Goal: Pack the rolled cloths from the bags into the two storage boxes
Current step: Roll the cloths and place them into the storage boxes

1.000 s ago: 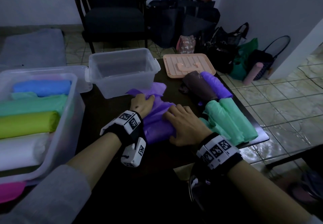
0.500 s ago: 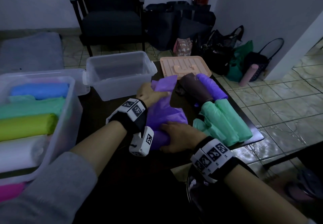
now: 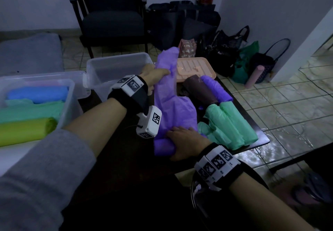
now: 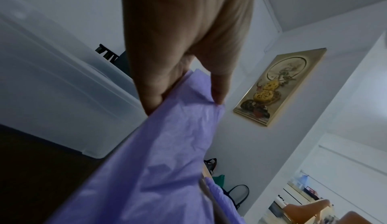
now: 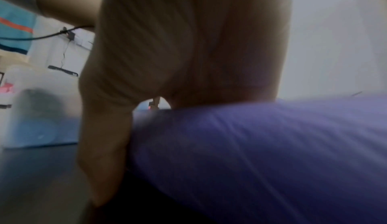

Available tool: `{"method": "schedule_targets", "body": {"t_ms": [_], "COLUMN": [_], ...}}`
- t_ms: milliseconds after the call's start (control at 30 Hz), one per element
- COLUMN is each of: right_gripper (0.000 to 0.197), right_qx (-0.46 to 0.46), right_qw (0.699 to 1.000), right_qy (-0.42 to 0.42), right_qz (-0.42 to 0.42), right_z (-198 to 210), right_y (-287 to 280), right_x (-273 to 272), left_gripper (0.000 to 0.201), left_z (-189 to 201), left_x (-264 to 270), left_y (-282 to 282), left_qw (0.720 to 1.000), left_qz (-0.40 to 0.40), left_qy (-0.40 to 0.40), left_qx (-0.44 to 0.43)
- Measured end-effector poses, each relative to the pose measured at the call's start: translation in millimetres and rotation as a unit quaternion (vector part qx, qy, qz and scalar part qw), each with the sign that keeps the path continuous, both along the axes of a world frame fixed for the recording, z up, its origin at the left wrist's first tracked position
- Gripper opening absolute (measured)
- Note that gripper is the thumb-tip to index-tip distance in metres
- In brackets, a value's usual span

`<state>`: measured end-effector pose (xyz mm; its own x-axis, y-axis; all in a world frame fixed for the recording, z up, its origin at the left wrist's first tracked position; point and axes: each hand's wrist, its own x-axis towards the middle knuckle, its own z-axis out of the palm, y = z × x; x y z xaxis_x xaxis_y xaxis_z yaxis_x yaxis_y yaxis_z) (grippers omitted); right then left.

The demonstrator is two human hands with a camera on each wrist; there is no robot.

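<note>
A purple cloth [image 3: 171,102], half unrolled, slants up from the dark table [image 3: 126,158] between the two hands. Its near end is a tight roll lying on the tabletop, and the right hand [image 3: 185,144] curls over that roll, thumb along its side. The left hand [image 3: 153,74] pinches the loose far end between thumb and fingers [image 4: 217,85] and holds it raised above the small clear box [image 3: 115,68]. Just right of the cloth lie green rolls [image 3: 232,124], a brown roll [image 3: 200,90] and another purple roll [image 3: 216,88], with a peach lid [image 3: 196,66] behind them. At the left, the large clear box [image 3: 70,86] holds blue, green and yellow rolls; the right wrist view is too blurred to add much. Bags [image 3: 225,50] sit on the tiled floor by a dark armchair [image 3: 110,14]
</note>
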<state>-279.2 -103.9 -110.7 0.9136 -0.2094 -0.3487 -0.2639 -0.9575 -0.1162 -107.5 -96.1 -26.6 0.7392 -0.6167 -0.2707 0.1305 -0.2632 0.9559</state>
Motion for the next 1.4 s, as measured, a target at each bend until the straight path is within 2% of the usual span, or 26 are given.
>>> {"method": "schedule_targets", "body": {"t_ms": [100,167,300,400,500,633,700,767,833,867,900,933,1000,1067,1133,1200,1300,1400], "right_gripper": [0.066,0.070,0.077,0.074,0.073,0.071,0.070,0.070,0.070,0.070,0.070,0.070,0.070,0.072,0.073,0.071,0.066,0.062], "right_qx": [0.025,0.047,0.068,0.081,0.095,0.108,0.110,0.112,0.115,0.116,0.115,0.114,0.112,0.111,0.104,0.091,0.082,0.092], "right_qw": [1.000,0.999,0.998,0.997,0.995,0.993,0.993,0.992,0.992,0.992,0.992,0.992,0.992,0.992,0.993,0.995,0.996,0.995], "right_qy": [-0.009,-0.009,-0.008,-0.015,-0.022,-0.037,-0.037,-0.039,-0.045,-0.048,-0.049,-0.048,-0.045,-0.044,-0.046,-0.040,-0.037,-0.036], "right_qz": [-0.003,-0.002,0.000,0.002,-0.002,-0.032,-0.030,-0.029,-0.030,-0.032,-0.032,-0.031,-0.034,-0.038,-0.036,-0.032,-0.023,-0.021], "right_z": [-1.4,-1.9,-4.6,-6.1,-5.4,-7.7,-9.4,-10.8,-11.4,-11.2,-10.9,-10.6,-9.8,-9.6,-10.5,-10.1,-8.1,-4.9], "right_y": [0.3,-2.2,-2.1,-2.3,-5.9,-6.3,-5.3,-4.8,-5.4,-5.1,-4.7,-4.5,-4.1,-3.5,-3.8,-3.1,-1.8,-0.7], "right_x": [0.1,0.5,-1.3,-2.3,-3.5,-6.5,-6.9,-7.0,-7.7,-8.2,-8.6,-8.8,-8.7,-8.3,-7.4,-7.3,-7.8,-8.8], "left_gripper": [0.043,0.041,0.017,0.009,0.032,0.041,0.062,0.076,0.069,0.062,0.051,0.041,0.027,0.028,0.039,0.052,0.065,0.069], "left_z": [2.6,7.1,20.7,26.2,26.1,15.9,17.5,22.7,24.9,25.1,22.2,16.3,-2.4,-26.5,-53.7,-78.9,-95.5,-98.9], "left_x": [5.5,11.3,19.6,23.6,30.0,38.7,35.5,30.3,22.4,15.3,8.5,0.5,-14.5,-27.5,-34.0,-33.3,-30.1,-27.5], "left_y": [-2.7,-5.4,-12.0,-18.0,-24.2,-31.6,-32.4,-31.7,-28.6,-24.3,-20.2,-16.4,-6.1,8.3,21.6,30.7,38.4,40.1], "left_qw": [1.000,0.999,1.000,0.999,0.998,0.997,0.996,0.982,0.944,0.931,0.925,0.921,0.900,0.860,0.806,0.778,0.762,0.745], "left_qz": [0.021,0.030,0.022,0.014,0.028,0.037,0.037,0.040,0.076,0.088,0.073,0.027,-0.115,-0.259,-0.369,-0.406,-0.426,-0.444], "left_qy": [0.004,-0.006,0.005,-0.032,-0.063,-0.060,-0.073,-0.166,-0.295,-0.334,-0.360,-0.378,-0.401,-0.398,-0.377,-0.362,-0.368,-0.377], "left_qx": [-0.016,-0.012,-0.015,-0.014,0.002,0.029,0.037,0.084,0.123,0.115,0.098,0.094,0.126,0.185,0.269,0.314,0.322,0.324]}}
